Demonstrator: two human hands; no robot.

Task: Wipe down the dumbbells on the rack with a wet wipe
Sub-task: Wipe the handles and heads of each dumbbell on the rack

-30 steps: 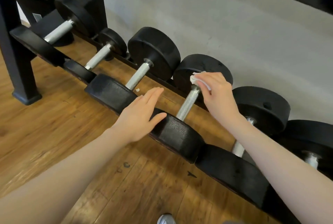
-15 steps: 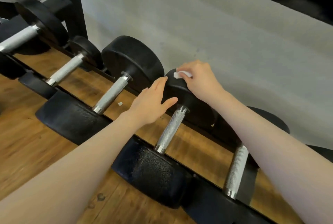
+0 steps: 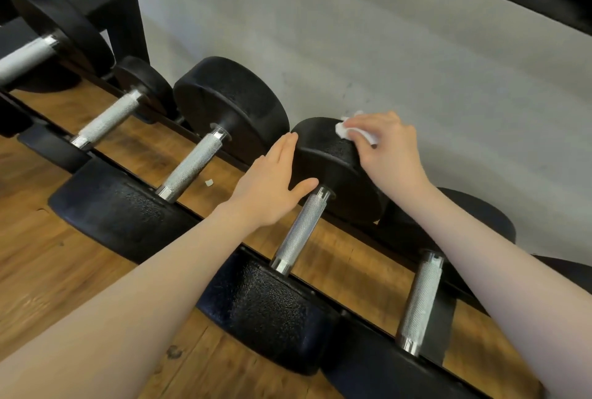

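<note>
the wet wipe (image 3: 347, 132) is mostly hidden under the right hand's fingers (image 3: 368, 124); the 1 leftmost dumbbell (image 3: 38, 46) is cut off, perhaps blurred.

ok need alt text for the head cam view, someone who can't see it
A person's right hand presses a white wet wipe onto the far black head of a dumbbell on a rack, while the open left hand steadies that head. More black dumbbells with knurled silver handles sit in a row above a wooden floor.

No legible text, numbers or labels on any dumbbell (image 3: 299, 228) or surface.
</note>
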